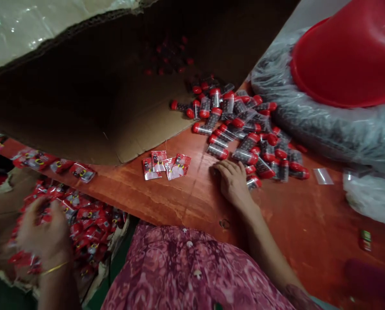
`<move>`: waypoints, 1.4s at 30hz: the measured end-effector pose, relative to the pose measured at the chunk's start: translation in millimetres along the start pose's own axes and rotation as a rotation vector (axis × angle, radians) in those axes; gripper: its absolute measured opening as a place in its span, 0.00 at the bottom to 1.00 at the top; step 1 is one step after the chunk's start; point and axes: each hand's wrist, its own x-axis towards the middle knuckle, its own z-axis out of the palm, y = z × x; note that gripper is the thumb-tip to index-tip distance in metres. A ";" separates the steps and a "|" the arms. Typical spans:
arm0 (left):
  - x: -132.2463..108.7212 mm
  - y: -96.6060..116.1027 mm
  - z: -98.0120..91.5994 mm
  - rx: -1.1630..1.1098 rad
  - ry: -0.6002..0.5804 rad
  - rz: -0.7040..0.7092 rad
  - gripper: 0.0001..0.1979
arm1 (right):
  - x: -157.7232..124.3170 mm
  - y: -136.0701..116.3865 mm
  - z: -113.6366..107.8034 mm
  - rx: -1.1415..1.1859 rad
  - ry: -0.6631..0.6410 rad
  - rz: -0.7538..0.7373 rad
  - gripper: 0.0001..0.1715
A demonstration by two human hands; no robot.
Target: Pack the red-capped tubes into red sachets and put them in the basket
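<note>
My right hand (232, 181) rests knuckles-up on the red-brown table (192, 202), fingers curled at the near edge of a heap of small clear tubes with red caps (244, 129). Whether a tube is in its fingers is hidden. My left hand (44, 232) is down at the lower left, blurred, over a box of red sachets (89, 224); its fingers look curled among the sachets. A few red and white sachets (166, 165) lie flat on the table left of my right hand.
A large open cardboard box (92, 94) lies on its side across the back, more tubes inside. At the right a red plastic basin (350, 60) sits on a big clear bag of dark pellets (324, 125). More sachets (50, 163) lie at the table's left edge.
</note>
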 end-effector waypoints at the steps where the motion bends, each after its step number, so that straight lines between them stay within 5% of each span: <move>1: -9.0 18.1 18.0 0.048 0.022 0.104 0.07 | 0.7 -2.3 1.9 0.039 -0.001 -0.047 0.23; 5: -43.2 88.4 99.7 -0.015 -0.438 0.649 0.12 | 0.4 -9.1 4.4 0.081 0.087 -0.029 0.22; 8: -54.5 118.4 146.5 0.063 -0.724 0.753 0.15 | -4.4 -12.6 -0.9 0.149 0.183 0.031 0.17; 11: -57.2 126.0 169.1 0.057 -0.861 0.713 0.11 | -7.3 -17.2 -9.3 0.246 0.234 0.044 0.12; 18: -61.7 123.2 166.3 -0.083 -0.781 0.543 0.11 | 5.8 -47.1 -16.4 0.470 0.183 0.148 0.10; 23: -63.2 136.6 154.2 -0.177 -0.680 0.414 0.14 | 28.2 -77.7 -7.3 1.046 0.022 0.407 0.17; 27: -67.8 146.0 144.0 -0.364 -0.715 0.323 0.14 | 42.1 -89.6 -2.6 1.385 -0.034 0.528 0.18; 30: -70.9 146.0 138.9 -0.535 -0.803 0.069 0.15 | 43.2 -88.5 -4.3 1.385 0.043 0.568 0.19; 35: -76.1 148.3 133.6 -0.775 -1.154 -0.450 0.21 | 35.7 -82.4 -9.8 1.167 0.101 0.489 0.22; 38: -80.3 154.8 132.9 -0.883 -1.097 -0.620 0.21 | 30.8 -83.4 -8.9 1.044 0.164 0.435 0.21; 42: -82.3 154.7 137.8 -0.871 -1.043 -0.639 0.19 | 25.4 -84.5 -7.9 0.935 0.128 0.346 0.18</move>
